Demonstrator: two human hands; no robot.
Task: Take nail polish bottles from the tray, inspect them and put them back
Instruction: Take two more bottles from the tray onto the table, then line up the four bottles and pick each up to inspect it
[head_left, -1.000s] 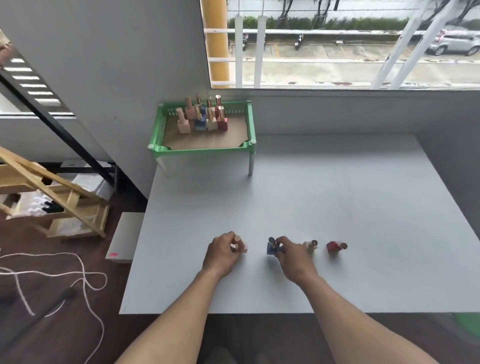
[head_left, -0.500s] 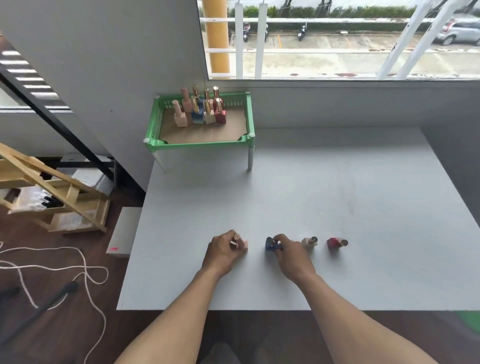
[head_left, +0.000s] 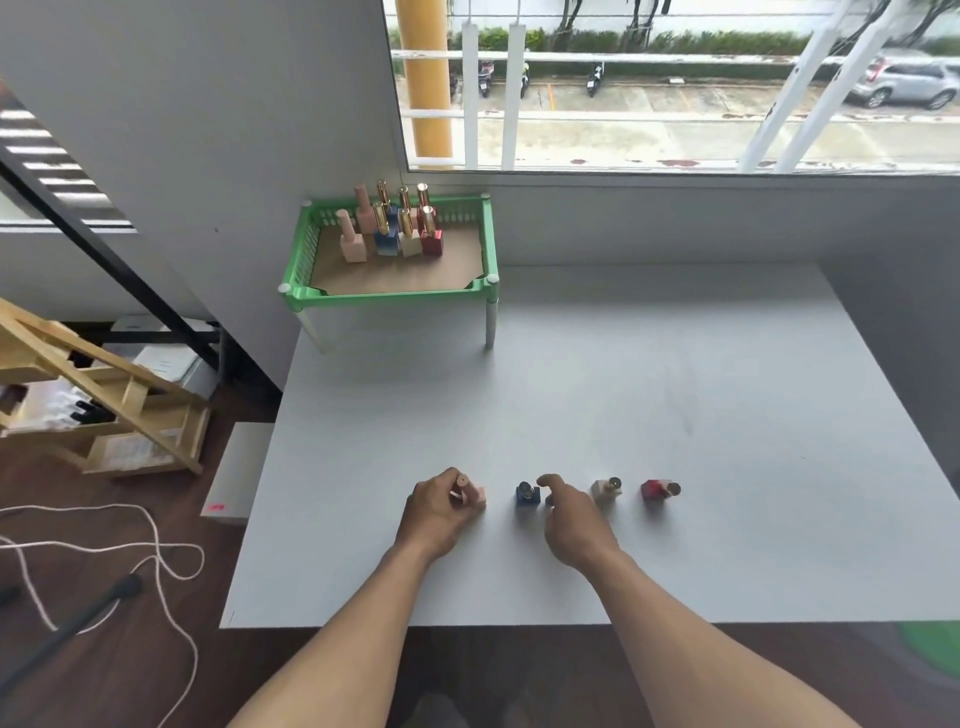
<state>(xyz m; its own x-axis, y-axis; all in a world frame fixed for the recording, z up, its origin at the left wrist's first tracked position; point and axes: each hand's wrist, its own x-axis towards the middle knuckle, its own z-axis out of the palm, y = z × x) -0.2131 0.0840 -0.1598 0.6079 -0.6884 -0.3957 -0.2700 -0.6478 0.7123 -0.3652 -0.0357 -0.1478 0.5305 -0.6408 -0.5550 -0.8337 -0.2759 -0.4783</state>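
— Starting with the left hand (head_left: 439, 512); posed how?

— Lying low on the desk (head_left: 623, 405) near its front edge, forearm reaching in from below; fingers curled round the pink nail polish bottle (head_left: 475, 493), cap poking out above the knuckles, base showing at the right.

— And the right hand (head_left: 574, 522)?

— Set just right of the blue nail polish bottle (head_left: 527, 493); fingers loosely arched, forefinger hooked toward the cap, thumb just beside the base; cannot tell whether touching or gripping.

— Further right?

— Cream nail polish bottle (head_left: 605, 488), then red nail polish bottle (head_left: 655, 489), in the same row; apart from each other and from both hands.

— Room for moving?

— Wide stretch of grey desk between the row and the green tray (head_left: 389, 293); tray raised on legs at the far left corner, against the wall; more nail polish bottles (head_left: 392, 228) standing upright, bunched at its back left, brown liner showing in front of them; right and far sides of the desk closed in by grey walls; left edge open, dropping to a wooden floor.
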